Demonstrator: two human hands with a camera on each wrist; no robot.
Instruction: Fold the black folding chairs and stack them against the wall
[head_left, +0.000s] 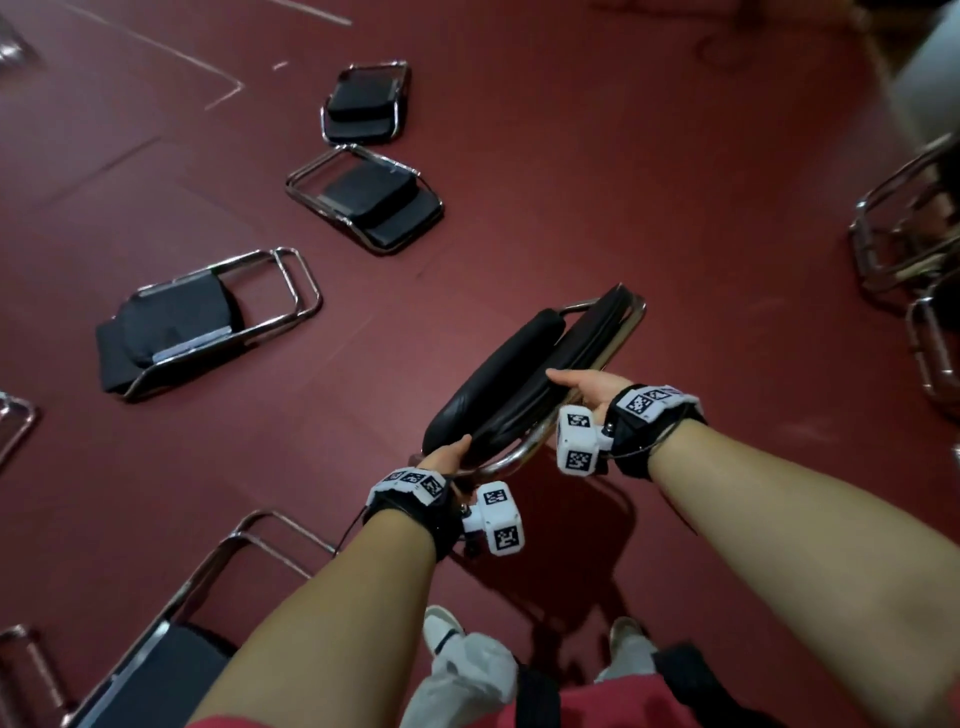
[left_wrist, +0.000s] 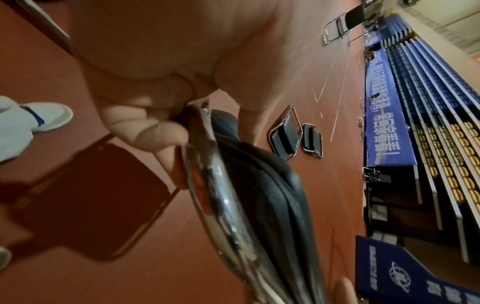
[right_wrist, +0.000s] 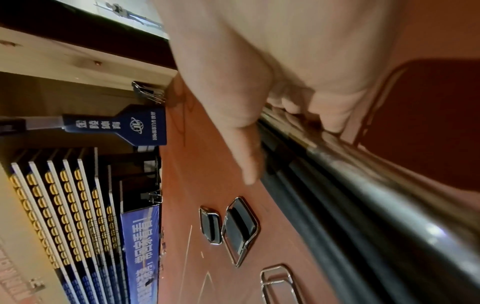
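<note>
A folded black chair (head_left: 524, 374) with a chrome frame hangs in the air over the red floor, held by both hands. My left hand (head_left: 441, 457) grips its near end, fingers curled round the chrome tube (left_wrist: 207, 185) and thumb on the black pad. My right hand (head_left: 584, 387) grips the frame's side rail (right_wrist: 363, 176), thumb lying along the seat edge. Three folded chairs lie flat on the floor ahead: one at far centre (head_left: 363, 101), one nearer (head_left: 371, 200), one at the left (head_left: 202, 325).
Another chair (head_left: 171, 639) stands at the lower left beside my legs. Chrome chair frames (head_left: 904, 244) cluster at the right edge. Blue banners and retracted bleachers (left_wrist: 428, 115) line the far wall. Bare red floor lies between me and the folded chairs.
</note>
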